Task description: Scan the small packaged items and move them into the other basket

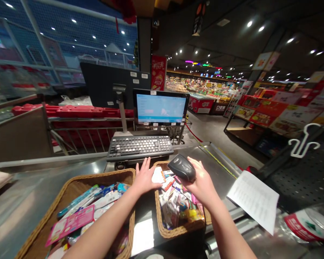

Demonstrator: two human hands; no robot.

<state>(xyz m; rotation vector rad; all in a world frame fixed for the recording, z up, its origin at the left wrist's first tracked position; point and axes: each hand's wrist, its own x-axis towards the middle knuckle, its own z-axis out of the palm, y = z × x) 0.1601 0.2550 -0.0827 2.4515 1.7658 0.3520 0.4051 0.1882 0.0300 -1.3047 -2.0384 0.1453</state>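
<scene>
My right hand (201, 180) is wrapped round a black barcode scanner (182, 168), its head tilted to the upper left. A small white packet (158, 175) with an orange edge sits between the thumb and forefinger of my left hand (145, 180), whose other fingers stretch towards the keyboard. Below both hands stands a smaller wicker basket (166, 233) full of mixed small packaged goods. To the left is a larger wicker basket (62, 187), partly behind my left forearm, holding toothbrush-like packs and a pink card pack (71, 223).
A black keyboard (140, 146) and a lit monitor (160, 108) stand beyond the baskets on the metal counter (37, 187). Printed paper sheets (255, 198), a clear jar (309, 225) with a red label and white hooks (302, 142) are at the right.
</scene>
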